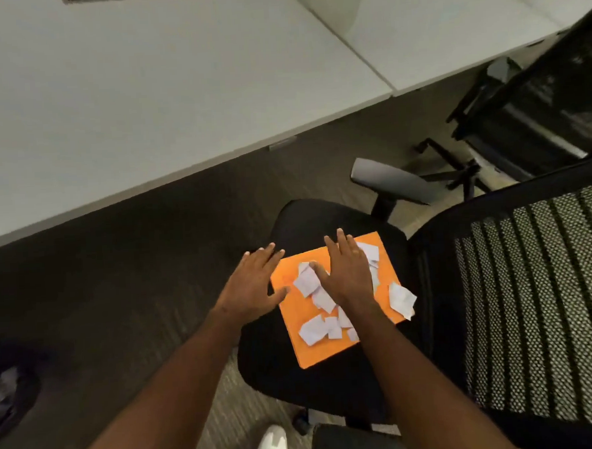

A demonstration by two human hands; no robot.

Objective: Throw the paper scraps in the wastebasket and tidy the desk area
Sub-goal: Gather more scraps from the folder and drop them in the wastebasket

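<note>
An orange folder (pixel 332 349) lies flat on the black seat of an office chair (pixel 278 366). Several white paper scraps (pixel 314 329) are scattered over the folder; one scrap (pixel 401 299) hangs over its right edge. My right hand (pixel 348 273) rests flat on the scraps near the folder's middle, fingers spread. At the folder's left edge my left hand (pixel 253 285) is spread open, its thumb touching the orange surface. A dark wastebasket (pixel 8 394) with a liner stands on the floor at the far left.
A white desk (pixel 143 95) spans the top of the view, its edge running diagonally. The chair's mesh back (pixel 538 297) fills the right side and its grey armrest (pixel 385 180) sits behind the folder. A second black chair (pixel 539 108) stands at upper right. A white shoe (pixel 272 447) shows below.
</note>
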